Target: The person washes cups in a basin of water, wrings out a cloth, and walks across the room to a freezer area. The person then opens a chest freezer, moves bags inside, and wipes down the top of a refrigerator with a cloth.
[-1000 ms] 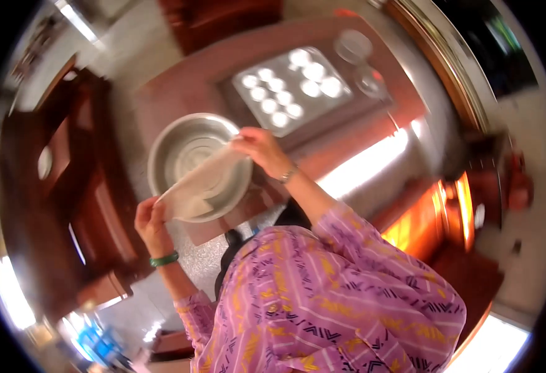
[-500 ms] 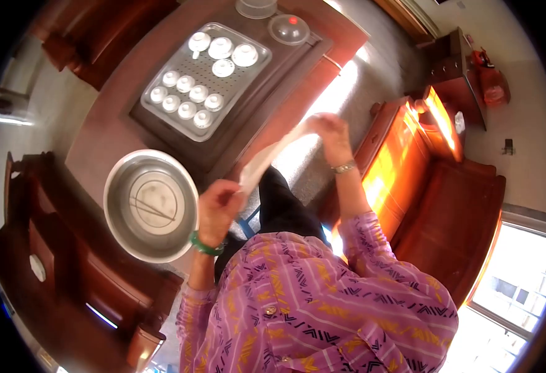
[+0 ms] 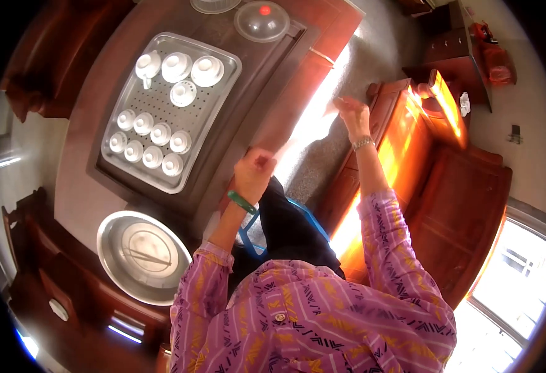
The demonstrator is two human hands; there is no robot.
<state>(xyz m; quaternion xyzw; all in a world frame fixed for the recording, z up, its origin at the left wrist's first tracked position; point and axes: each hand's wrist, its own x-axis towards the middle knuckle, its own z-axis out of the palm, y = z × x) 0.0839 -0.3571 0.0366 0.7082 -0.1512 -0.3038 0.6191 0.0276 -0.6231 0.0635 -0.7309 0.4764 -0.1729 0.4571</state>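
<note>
My left hand [image 3: 254, 174], with a green bangle at its wrist, is closed in a pinch near the table's edge. To the right and farther forward, my right hand [image 3: 352, 117], wearing a metal watch, is also pinched closed. A thin white cloth [image 3: 293, 148] stretches between the two hands; its outline partly blends into the glare on the floor. On the table to the left lies a perforated metal tray [image 3: 155, 102] holding several small white cups [image 3: 160, 133] and larger white tea vessels [image 3: 177, 66].
A metal basin [image 3: 113, 261] with thin sticks inside stands at the table's [image 3: 77, 168] near left corner. A clear dome lid with a red knob [image 3: 262, 23] sits beyond the tray. Wooden benches [image 3: 453, 211] flank me; a blue stool frame [image 3: 307, 217] shows by my legs.
Both hands have moved forward and farther apart, the right one up and to the right. The view has shifted, so the tray and basin appear lower and farther left.
</note>
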